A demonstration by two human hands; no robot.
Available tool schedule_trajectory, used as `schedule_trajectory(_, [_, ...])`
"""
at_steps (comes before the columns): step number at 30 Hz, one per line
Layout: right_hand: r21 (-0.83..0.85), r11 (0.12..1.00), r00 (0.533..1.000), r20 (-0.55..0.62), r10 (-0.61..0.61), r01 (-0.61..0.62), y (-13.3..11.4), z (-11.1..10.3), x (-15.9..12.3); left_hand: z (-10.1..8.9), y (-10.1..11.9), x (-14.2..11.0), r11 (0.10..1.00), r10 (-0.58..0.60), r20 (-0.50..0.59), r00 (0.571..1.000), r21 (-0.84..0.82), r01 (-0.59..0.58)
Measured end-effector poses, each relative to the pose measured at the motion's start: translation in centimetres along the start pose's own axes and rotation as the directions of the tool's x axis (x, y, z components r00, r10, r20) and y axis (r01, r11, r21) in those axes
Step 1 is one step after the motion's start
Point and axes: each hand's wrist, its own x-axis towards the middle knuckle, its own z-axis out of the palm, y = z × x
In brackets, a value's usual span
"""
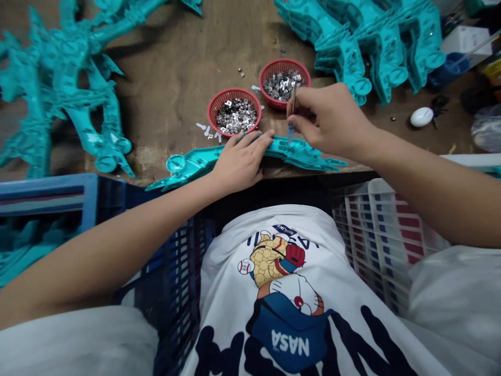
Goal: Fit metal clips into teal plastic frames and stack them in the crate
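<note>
Here, on a scarred wooden tabletop [172, 68], teal plastic moldings [50, 89] sprawl at left; the left hand [242, 159] lies open, pressing a teal molding [188, 164] at the edge, below two red baskets [230, 94] of silver bits; the right hand [332, 120] pinches a slim tool [291, 125] above it, more moldings [376, 52] beyond

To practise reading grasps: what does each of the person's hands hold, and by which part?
The right hand pinches a slim blue-tipped tool by its shaft; the left hand lies flat on the middle of a teal plastic moulding, pinning it.
</note>
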Motion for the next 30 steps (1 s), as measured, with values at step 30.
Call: schedule_trajectory(30, [-0.285,0.947,0.976,0.112,0.186,-0.148,6.3,1.5,2.2,0.8,0.0,-0.4,0.999,0.008,-0.071,0.997,0.034,-0.005])
